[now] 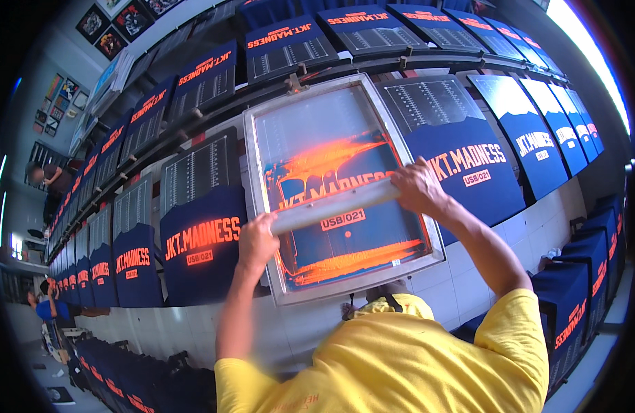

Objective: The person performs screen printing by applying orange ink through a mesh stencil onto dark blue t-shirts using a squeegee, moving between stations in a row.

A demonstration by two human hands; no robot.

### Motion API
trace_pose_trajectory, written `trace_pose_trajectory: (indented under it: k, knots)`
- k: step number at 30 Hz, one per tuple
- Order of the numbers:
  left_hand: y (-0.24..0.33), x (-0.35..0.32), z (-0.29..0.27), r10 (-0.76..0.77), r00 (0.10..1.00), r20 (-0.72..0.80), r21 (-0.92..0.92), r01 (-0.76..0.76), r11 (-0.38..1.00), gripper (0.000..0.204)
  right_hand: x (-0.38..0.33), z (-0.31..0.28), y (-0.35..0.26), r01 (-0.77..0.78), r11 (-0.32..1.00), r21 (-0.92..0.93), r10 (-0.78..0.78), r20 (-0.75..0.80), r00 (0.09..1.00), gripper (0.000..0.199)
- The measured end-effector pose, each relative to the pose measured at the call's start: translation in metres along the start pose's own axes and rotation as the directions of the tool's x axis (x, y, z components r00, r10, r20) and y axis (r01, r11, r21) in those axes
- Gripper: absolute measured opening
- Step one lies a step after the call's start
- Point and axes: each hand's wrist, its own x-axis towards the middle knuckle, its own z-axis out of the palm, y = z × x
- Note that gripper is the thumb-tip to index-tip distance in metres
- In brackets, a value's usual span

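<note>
A metal-framed printing screen (264,227) lies flat on a long table, its mesh smeared with orange ink over a dark blue shirt. Across the middle of the mesh lies a long pale squeegee (331,205). My left hand (257,241) grips the squeegee's left end and my right hand (417,186) grips its right end. Both arms come up from my yellow shirt (400,365) at the bottom of the view.
Dark blue shirts with orange and white print lie in rows on both sides, such as one on the left (200,244) and one on the right (462,162). More shirts line the upper shelf (290,45). Two people stand at the far left (46,175), (49,306).
</note>
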Motion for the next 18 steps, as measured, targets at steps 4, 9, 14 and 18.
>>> trace_pose_trajectory:
  k: [4,9,14,18]
  knots:
    - [0.017,-0.074,0.011,0.006,0.999,0.034,0.033,-0.007,0.999,0.036,-0.070,0.003,-0.050,-0.080,0.997,0.007,0.080,0.044,0.996,0.020]
    - [0.037,-0.133,0.019,-0.007,0.999,0.041,0.012,0.007,1.000,0.037,-0.125,0.000,-0.088,-0.110,0.993,0.049,0.108,0.054,0.993,0.031]
    - [0.041,-0.162,0.032,-0.003,0.999,0.041,0.007,0.003,1.000,0.039,-0.144,-0.003,-0.102,-0.121,0.992,0.039,0.117,0.087,0.989,0.028]
    - [0.026,-0.155,0.045,0.080,0.996,-0.024,0.024,-0.080,0.997,0.043,-0.140,0.013,-0.096,-0.099,0.995,0.031,0.098,0.030,0.995,0.023]
